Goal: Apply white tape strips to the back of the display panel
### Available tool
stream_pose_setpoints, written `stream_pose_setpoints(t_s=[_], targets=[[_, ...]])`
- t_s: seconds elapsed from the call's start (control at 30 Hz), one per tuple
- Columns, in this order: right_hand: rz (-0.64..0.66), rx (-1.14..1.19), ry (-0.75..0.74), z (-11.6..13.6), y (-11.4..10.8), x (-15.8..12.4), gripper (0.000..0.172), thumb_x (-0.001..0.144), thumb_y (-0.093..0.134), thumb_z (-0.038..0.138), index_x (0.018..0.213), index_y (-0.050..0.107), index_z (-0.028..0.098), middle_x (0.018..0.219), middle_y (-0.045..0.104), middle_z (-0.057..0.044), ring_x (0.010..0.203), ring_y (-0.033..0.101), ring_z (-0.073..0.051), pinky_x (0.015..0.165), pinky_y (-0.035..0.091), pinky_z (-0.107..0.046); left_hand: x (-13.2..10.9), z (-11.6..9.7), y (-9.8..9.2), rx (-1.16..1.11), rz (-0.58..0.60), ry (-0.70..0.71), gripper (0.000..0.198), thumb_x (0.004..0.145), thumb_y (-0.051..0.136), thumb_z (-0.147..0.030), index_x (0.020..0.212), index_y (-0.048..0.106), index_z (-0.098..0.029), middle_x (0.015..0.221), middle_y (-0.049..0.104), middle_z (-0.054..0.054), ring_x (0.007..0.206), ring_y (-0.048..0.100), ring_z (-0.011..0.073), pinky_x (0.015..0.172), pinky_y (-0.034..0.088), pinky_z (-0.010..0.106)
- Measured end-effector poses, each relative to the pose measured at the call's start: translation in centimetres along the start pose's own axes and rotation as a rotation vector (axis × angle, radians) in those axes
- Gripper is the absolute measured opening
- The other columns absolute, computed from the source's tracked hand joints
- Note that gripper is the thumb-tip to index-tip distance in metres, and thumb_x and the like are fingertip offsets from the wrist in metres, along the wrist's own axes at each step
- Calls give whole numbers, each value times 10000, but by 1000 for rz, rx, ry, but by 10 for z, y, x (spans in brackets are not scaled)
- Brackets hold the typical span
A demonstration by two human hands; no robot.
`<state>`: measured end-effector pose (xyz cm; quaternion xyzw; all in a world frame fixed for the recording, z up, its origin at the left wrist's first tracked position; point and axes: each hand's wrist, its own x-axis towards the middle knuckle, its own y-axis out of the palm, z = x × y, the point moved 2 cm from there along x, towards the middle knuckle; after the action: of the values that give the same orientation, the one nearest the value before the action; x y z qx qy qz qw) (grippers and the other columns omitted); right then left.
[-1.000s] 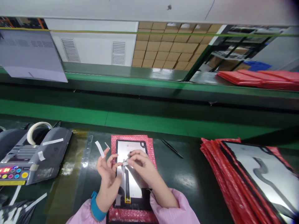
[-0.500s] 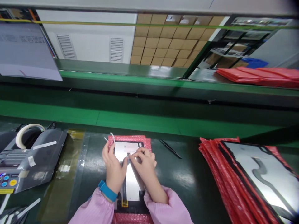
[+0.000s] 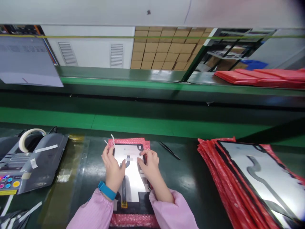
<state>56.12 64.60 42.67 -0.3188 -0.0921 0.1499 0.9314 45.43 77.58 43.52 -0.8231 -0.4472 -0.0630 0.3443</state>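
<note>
A flat display panel (image 3: 132, 178) with a shiny face lies on a red bubble-wrap sheet (image 3: 133, 219) in front of me. A dark flex cable (image 3: 124, 190) runs down it. My left hand (image 3: 112, 170) rests on the panel's left side, thumb pressing a cable end near the middle; short white tape strips (image 3: 112, 140) stick up from its fingers. My right hand (image 3: 149, 165) presses on the panel's right side with fingers spread flat.
A grey tape dispenser (image 3: 30, 165) with a white tape roll (image 3: 30, 136) and coloured buttons stands at left. Black tweezers (image 3: 169, 150) lie right of the panel. A stack of panels in red bubble wrap (image 3: 250, 181) fills the right. A green conveyor (image 3: 152, 122) runs beyond.
Both hands moved from pinching a tape piece over the panel's middle to lying apart, left on the left side and right on the right side. The tape strips on the left fingers stayed.
</note>
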Motion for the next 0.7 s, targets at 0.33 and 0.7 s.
stream_pose_setpoints(t_s=[0.33,0.7], targets=[[271,696,72,16,-94,-26,421,812,592,635,964,654,247,1009,648,-57,1008,570,-255,908,450,-362,-24,-85,-11,-1060,376,-182,615,740,500,-90,1290,314,-293,1178,612,89,1202,569,223,1102,375,524],[100,652,-113,0,-228,-27,410,710,722,631,698,691,223,1044,613,-66,976,565,-242,874,423,-365,-70,-154,41,-849,759,-78,441,816,528,-165,1245,545,-265,1328,539,96,1305,475,273,1150,320,486]])
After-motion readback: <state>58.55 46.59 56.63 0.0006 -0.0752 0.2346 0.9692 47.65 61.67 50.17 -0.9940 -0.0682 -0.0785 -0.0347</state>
